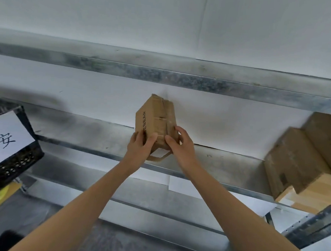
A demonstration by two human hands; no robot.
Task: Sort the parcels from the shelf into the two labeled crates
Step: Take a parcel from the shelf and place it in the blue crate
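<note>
Both hands grasped one small brown parcel (155, 118): the left hand (139, 145) curled round its lower left face, the right hand (181, 144) pinching its lower right side. At the left end of the metal shelf (82, 131) sat a black crate (27, 155) bearing a white label (5, 139) with black characters. The parcel stood on end, tilted, over the middle of the shelf, near its front edge; contact with the shelf could not be determined. At the right end, larger cardboard boxes (299, 164) lay stacked together.
</note>
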